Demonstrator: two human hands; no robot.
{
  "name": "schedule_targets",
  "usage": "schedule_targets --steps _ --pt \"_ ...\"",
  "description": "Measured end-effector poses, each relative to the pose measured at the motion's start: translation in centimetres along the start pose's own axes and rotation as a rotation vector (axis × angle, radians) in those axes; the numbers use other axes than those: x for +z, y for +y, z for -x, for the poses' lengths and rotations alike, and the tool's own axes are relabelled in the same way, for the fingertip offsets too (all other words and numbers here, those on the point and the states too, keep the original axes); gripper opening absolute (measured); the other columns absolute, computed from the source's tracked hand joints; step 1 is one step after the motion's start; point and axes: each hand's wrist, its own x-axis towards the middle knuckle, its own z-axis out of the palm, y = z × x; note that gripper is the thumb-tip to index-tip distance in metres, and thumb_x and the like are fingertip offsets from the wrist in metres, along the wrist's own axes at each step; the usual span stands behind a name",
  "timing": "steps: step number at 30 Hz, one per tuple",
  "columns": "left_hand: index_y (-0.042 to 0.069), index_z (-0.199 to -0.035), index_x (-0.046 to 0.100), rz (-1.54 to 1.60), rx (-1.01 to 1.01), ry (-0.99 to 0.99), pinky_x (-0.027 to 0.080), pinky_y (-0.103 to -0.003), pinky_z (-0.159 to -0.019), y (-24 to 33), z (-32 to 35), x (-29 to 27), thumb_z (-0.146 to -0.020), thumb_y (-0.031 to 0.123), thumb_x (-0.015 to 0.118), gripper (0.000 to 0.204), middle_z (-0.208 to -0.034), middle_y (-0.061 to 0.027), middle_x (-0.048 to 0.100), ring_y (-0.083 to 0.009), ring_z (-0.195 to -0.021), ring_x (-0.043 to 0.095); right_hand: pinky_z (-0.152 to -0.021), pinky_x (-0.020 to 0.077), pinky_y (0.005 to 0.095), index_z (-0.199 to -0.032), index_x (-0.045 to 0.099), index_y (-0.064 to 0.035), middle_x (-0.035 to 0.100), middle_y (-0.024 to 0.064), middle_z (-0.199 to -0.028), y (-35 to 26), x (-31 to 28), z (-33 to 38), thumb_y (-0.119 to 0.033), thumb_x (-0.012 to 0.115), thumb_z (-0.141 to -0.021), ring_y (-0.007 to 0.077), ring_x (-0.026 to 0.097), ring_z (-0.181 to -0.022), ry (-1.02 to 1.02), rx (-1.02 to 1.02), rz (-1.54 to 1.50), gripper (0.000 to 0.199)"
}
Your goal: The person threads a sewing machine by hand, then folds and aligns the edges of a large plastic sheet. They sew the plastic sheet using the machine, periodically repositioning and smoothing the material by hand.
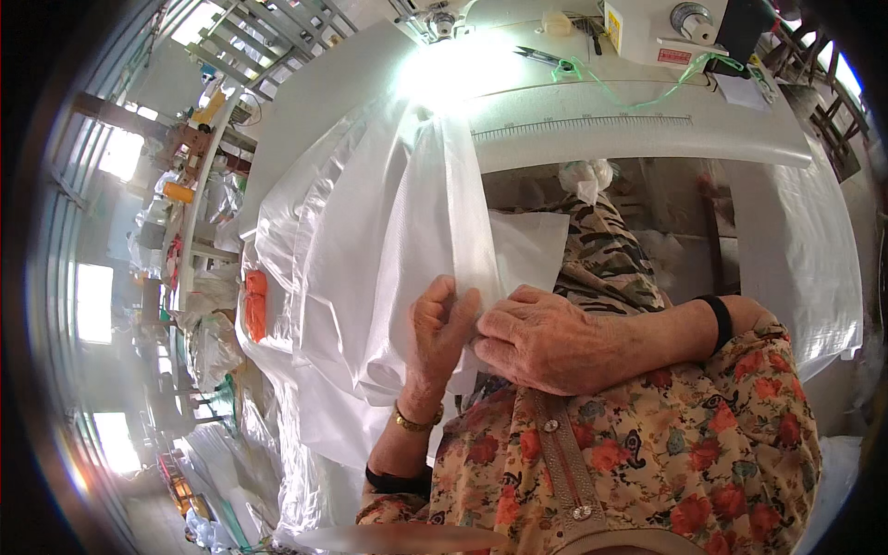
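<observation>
Thin white woven sack, draped from the sewing machine counter to the lap, looks light, limp and slippery; left hand and right hand pinch its folded edge, likely the best hold.

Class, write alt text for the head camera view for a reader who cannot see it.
The left hand and right hand pinch a fold of white woven plastic sacking that runs up to a white sewing machine on a white work table.
</observation>
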Motion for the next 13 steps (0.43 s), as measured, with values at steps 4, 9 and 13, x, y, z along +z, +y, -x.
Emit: schedule_targets --steps 4,9,13 --pt "0.002 -0.082 0.058 -0.212 0.063 0.126 0.032 -0.019 -0.048 1.0 0.4 -2.3 -0.092 0.008 0.063 0.013 -0.063 0.0076 0.05 0.0012 -0.057 0.039 -0.089 0.0432 0.0434 -0.114 0.054 -0.003 0.056 0.0139 -0.107 2.6 0.4 0.6 -0.024 0.06 -0.091 0.0305 0.056 -0.101 0.13 0.128 -0.159 0.032" --pt "0.0 -0.08 0.059 -0.348 0.234 0.165 0.031 -0.016 -0.052 5.1 -0.5 -6.6 -0.088 0.0 0.066 0.01 -0.066 0.0088 0.048 0.0011 -0.059 0.038 -0.106 0.0359 0.0449 -0.138 0.039 0.0015 0.048 0.0264 -0.134 7.5 5.2 -3.2 -0.042 0.067 -0.085 0.039 0.043 -0.128 0.301 0.42 -0.246 0.075" --pt "-0.002 -0.082 0.061 -0.724 0.381 0.082 0.038 -0.024 -0.053 11.1 -1.8 -8.2 -0.086 0.001 0.065 0.006 -0.065 -0.0027 0.057 -0.0087 -0.055 0.048 -0.111 0.0312 0.043 -0.142 0.033 0.0054 0.045 0.0264 -0.139 9.4 7.2 -12.9 -0.046 0.067 -0.082 0.0414 0.041 -0.13 -0.491 0.209 -0.413 0.086"
